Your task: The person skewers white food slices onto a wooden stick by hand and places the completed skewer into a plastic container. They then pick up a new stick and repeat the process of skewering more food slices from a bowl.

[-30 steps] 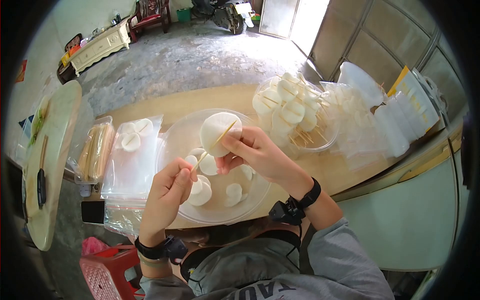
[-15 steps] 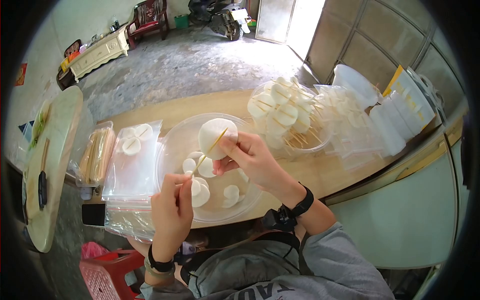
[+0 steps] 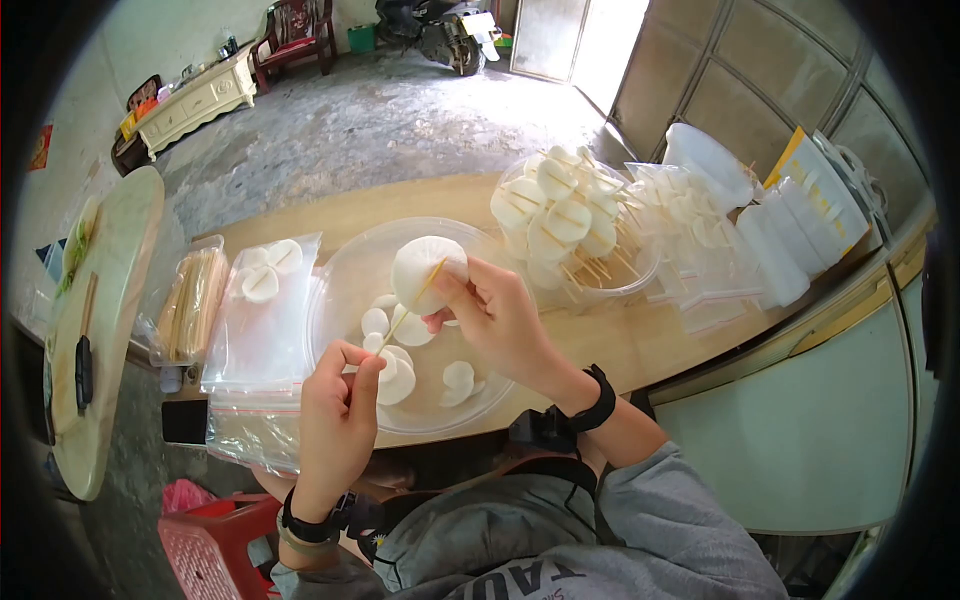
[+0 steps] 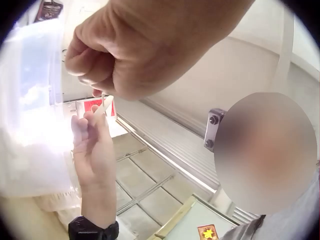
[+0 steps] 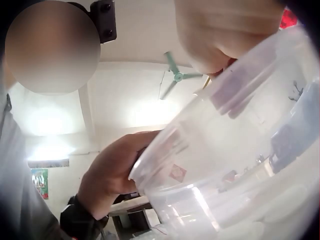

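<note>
A round white slice [image 3: 428, 272] is held up over the clear tub [image 3: 322, 318] by the right hand [image 3: 502, 325], thumb on its face. A thin wooden stick [image 3: 405, 312] slants across the slice, and the left hand [image 3: 342, 410] pinches its lower end. Loose white slices [image 3: 396, 375] lie in the tub below. In the left wrist view the left hand [image 4: 135, 45] is curled above, with the right hand [image 4: 95, 150] beyond. The right wrist view has the tub wall [image 5: 175, 185] partly hiding the left hand [image 5: 112, 167]; the right hand [image 5: 225, 30] is at the top.
Right of the tub stands a bowl heaped with skewered slices [image 3: 560, 220], beside bagged slices [image 3: 690, 205]. Leftward lie plastic bags [image 3: 255, 350] with slices on top, a box of sticks [image 3: 188, 305] and a phone [image 3: 185, 422]. A round board [image 3: 105, 330] is at far left.
Both hands have moved slightly toward the left and the slice has come down a little in view. The left hand has drawn lower, with more stick showing between the hands.
</note>
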